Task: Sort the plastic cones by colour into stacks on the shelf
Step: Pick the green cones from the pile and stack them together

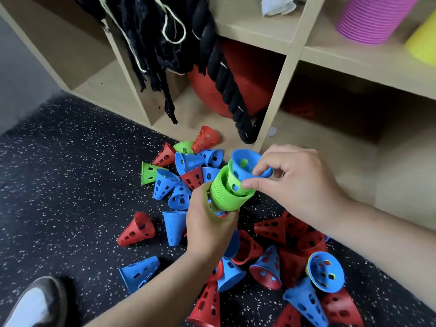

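The green stack (227, 192) of nested ribbed plastic cones is held tilted above the speckled floor (59, 185). The left hand (207, 225) wraps closed around its narrow end. The right hand (299, 180) pinches a perforated blue cone (245, 164) seated in the stack's open mouth. Loose cones (179, 175) litter the floor beside the wooden shelf (278, 90).

Bright, even light. The compartment right of the red ball (238, 76) lies in deep shadow. Shelf (292, 50) boards bow with wide-angle distortion; the frame edges blur softly.
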`<state>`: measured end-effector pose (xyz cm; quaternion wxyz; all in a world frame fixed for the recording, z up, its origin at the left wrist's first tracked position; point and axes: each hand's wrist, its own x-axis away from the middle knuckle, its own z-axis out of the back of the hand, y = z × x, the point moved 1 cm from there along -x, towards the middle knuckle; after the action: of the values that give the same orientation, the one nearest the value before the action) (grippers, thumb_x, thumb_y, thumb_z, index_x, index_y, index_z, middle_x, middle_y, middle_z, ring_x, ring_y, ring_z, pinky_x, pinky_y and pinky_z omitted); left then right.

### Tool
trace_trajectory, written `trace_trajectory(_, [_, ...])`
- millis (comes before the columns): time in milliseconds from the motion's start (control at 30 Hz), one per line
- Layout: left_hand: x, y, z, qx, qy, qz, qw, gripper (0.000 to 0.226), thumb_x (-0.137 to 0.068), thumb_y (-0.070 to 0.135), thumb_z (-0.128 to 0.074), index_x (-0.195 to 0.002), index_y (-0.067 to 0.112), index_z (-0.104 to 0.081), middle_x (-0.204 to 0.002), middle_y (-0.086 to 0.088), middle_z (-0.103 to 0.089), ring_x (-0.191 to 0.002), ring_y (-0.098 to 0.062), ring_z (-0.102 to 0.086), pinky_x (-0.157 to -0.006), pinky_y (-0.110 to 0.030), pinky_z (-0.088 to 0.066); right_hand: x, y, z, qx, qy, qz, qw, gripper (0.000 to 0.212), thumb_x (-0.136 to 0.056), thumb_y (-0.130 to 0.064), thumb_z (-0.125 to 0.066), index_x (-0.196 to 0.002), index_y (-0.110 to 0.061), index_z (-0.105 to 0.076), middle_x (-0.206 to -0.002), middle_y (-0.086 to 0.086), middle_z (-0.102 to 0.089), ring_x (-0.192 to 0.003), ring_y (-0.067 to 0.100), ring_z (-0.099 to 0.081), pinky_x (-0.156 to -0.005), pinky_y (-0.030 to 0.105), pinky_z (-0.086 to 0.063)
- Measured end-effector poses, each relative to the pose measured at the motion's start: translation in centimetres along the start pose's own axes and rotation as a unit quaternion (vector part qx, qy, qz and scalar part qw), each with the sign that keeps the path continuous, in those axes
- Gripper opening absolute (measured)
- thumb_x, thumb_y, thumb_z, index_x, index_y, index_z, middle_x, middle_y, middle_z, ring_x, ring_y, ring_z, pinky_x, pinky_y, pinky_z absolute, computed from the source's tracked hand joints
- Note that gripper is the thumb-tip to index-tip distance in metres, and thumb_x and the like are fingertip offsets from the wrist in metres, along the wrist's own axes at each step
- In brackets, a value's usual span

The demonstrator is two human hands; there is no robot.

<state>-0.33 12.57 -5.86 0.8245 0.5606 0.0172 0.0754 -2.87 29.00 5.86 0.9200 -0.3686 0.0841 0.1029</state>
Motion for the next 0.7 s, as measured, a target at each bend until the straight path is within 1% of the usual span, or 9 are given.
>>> trace_trajectory(67, [-0.1, -0.1, 0.2, 0.000, 0.009, -0.006, 1.000, 0.053, -0.072, 0.030, -0.086, -0.117, 0.032, -0.057, -0.107, 0.018, -0.063, -0.097, 0.006, -0.060, -0.076, -0.008, -0.045, -0.1, -0.3, 0.4, -0.018, 0.037, 0.016, 0.999, 0.021, -0.073, -0.032, -0.086, -0.070, -0.015, -0.073, -0.072, -0.007, -0.063, -0.059, 0.012, -0.050, -0.056, 0.017, -0.034])
trace_trajectory(133, [-0.3, -0.4, 0.6, 0.003, 0.020, -0.011, 1.000, 0.053, -0.072, 0.028, -0.087, -0.116, 0.033, -0.058, -0.108, 0.018, -0.063, -0.100, 0.003, -0.061, -0.080, -0.011, -0.048, -0.4, -0.7, 1.4, -0.022, 0.089, 0.016, 0.996, 0.018, -0.078, -0.032, -0.082, -0.073, -0.018, -0.072, -0.070, -0.005, -0.062, -0.058, 0.016, -0.049, -0.055, 0.020, -0.036])
trace_trajectory(233, [-0.7, -1.1, 1.5, 0.017, 0.025, -0.001, 1.000, 0.055, -0.071, 0.026, -0.087, -0.117, 0.036, -0.057, -0.110, 0.020, -0.063, -0.101, 0.004, -0.061, -0.083, -0.014, -0.049, -0.9, 0.6, 2.3, -0.018, 0.125, -0.067, 0.990, 0.016, -0.080, -0.035, -0.079, -0.074, -0.023, -0.071, -0.064, -0.001, -0.062, -0.055, 0.012, -0.047, -0.053, 0.026, -0.037])
trace_trajectory(333, [-1.1, -2.2, 2.4, 0.010, 0.027, 0.005, 1.000, 0.058, -0.071, 0.027, -0.086, -0.120, 0.035, -0.057, -0.112, 0.019, -0.063, -0.104, 0.004, -0.061, -0.085, -0.015, -0.050, -0.5, 4.0, 0.9, 0.001, 0.059, -0.162, 0.985, 0.019, -0.081, -0.035, -0.078, -0.070, -0.023, -0.070, -0.052, -0.006, -0.055, -0.047, 0.009, -0.041, -0.049, 0.034, -0.041])
trace_trajectory(400, [-1.3, -2.6, 2.9, 0.016, 0.027, 0.010, 0.999, 0.059, -0.071, 0.026, -0.087, -0.121, 0.034, -0.057, -0.113, 0.019, -0.062, -0.101, 0.004, -0.061, -0.084, -0.019, -0.053, 0.1, 6.0, -1.2, 0.043, -0.001, -0.198, 0.979, 0.021, -0.081, -0.038, -0.077, -0.067, -0.025, -0.069, -0.051, -0.007, -0.057, -0.046, 0.011, -0.043, -0.050, 0.030, -0.038])
trace_trajectory(467, [-1.5, -2.9, 3.4, 0.023, 0.026, 0.015, 0.999, 0.058, -0.072, 0.025, -0.086, -0.121, 0.034, -0.056, -0.113, 0.019, -0.062, -0.099, 0.005, -0.061, -0.083, -0.026, -0.056, 0.4, 7.6, -3.6, 0.077, -0.051, -0.215, 0.972, 0.022, -0.082, -0.036, -0.078, -0.066, -0.024, -0.071, -0.054, -0.004, -0.061, -0.052, 0.014, -0.052, -0.051, 0.027, -0.036])
trace_trajectory(533, [-1.8, -3.1, 3.8, 0.021, 0.031, 0.007, 0.999, 0.058, -0.072, 0.025, -0.086, -0.121, 0.033, -0.057, -0.114, 0.018, -0.061, -0.101, 0.004, -0.062, -0.085, -0.027, -0.056, 0.3, 9.0, -5.8, 0.114, -0.090, -0.218, 0.965, 0.023, -0.083, -0.038, -0.078, -0.066, -0.023, -0.071, -0.054, -0.006, -0.059, -0.053, 0.009, -0.051, -0.048, 0.024, -0.034])
trace_trajectory(600, [-2.2, -3.5, 4.3, 0.013, 0.039, 0.000, 0.999, 0.058, -0.072, 0.027, -0.087, -0.122, 0.030, -0.058, -0.115, 0.017, -0.062, -0.104, 0.003, -0.061, -0.087, -0.022, -0.054, 0.0, 10.0, -7.8, 0.138, -0.114, -0.222, 0.958, 0.027, -0.083, -0.042, -0.076, -0.066, -0.024, -0.068, -0.054, -0.008, -0.057, -0.055, 0.007, -0.051, -0.051, 0.026, -0.037])
trace_trajectory(700, [-2.8, -4.0, 5.0, 0.001, 0.046, -0.006, 0.999, 0.059, -0.072, 0.024, -0.087, -0.124, 0.026, -0.059, -0.116, 0.016, -0.063, -0.106, 0.002, -0.061, -0.088, -0.010, -0.047, -0.3, 10.8, -9.6, 0.169, -0.150, -0.203, 0.953, 0.031, -0.086, -0.050, -0.070, -0.068, -0.024, -0.065, -0.060, -0.008, -0.056, -0.067, 0.018, -0.057, -0.061, 0.033, -0.045])
